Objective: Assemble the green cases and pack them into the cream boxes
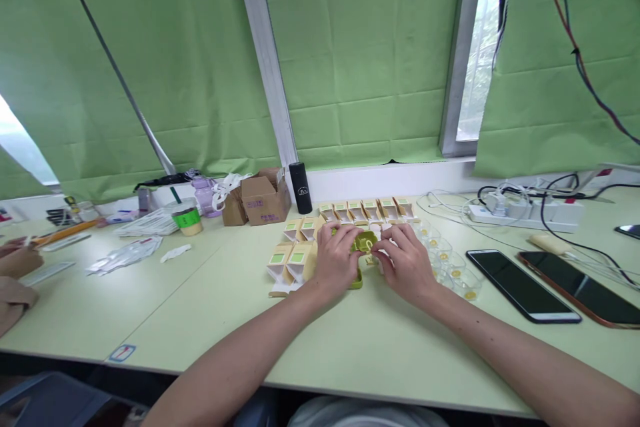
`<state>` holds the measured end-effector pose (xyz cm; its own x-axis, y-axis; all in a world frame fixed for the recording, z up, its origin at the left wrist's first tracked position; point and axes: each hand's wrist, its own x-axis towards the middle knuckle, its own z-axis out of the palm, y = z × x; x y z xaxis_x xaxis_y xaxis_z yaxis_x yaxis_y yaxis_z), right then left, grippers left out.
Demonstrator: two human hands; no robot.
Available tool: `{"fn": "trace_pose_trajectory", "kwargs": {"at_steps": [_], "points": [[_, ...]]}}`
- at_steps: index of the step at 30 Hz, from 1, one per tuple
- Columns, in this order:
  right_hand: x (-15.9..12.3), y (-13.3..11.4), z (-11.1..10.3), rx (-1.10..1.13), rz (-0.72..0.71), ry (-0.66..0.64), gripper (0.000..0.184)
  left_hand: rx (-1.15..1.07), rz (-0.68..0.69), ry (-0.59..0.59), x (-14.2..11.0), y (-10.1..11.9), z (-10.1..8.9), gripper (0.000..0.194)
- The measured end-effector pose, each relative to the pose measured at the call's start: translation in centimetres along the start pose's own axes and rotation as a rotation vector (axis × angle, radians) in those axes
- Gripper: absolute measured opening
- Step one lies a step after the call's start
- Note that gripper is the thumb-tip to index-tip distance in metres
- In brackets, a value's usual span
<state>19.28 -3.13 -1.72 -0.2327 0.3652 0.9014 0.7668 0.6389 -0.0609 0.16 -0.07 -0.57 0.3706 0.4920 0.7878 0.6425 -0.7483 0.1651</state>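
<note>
Near the middle of the table, my left hand [336, 257] is closed on a small olive-green plastic case [367, 241], tilted up between my two hands. A small pale piece shows inside the case. The fingers of my right hand [407, 261] are pinched together at the case's right edge; what they grip, if anything, is too small to name. Below my left fingers another green piece [357, 279] rests on the table. Small yellow cartons with green labels [296, 259] stand left of my left hand. Clear round cups with yellow centres [455, 265] sit right of my right hand.
More yellow cartons [370, 210] line up behind my hands. Two phones [520, 285] lie at right, with a power strip [525, 215] and cables behind. A black cylinder [300, 188], a cardboard box [265, 200] and a drink cup [188, 219] stand at back left. Another person's hand [15, 247] shows far left.
</note>
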Motion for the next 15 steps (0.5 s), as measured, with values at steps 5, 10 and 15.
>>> {"fn": "trace_pose_trajectory", "kwargs": {"at_steps": [5,10,15], "points": [[0.0,0.0,0.2,0.035,-0.012,-0.027,0.018,-0.046,-0.162,0.055,0.5,-1.4,0.0,0.043],[0.0,0.4,1.0,-0.022,0.057,-0.201,0.02,-0.107,-0.249,0.112,0.9,-1.6,-0.5,0.045],[0.4,0.1,2.2,-0.127,0.089,-0.396,0.023,-0.14,-0.285,0.144,1.0,-1.4,-0.9,0.048]]}}
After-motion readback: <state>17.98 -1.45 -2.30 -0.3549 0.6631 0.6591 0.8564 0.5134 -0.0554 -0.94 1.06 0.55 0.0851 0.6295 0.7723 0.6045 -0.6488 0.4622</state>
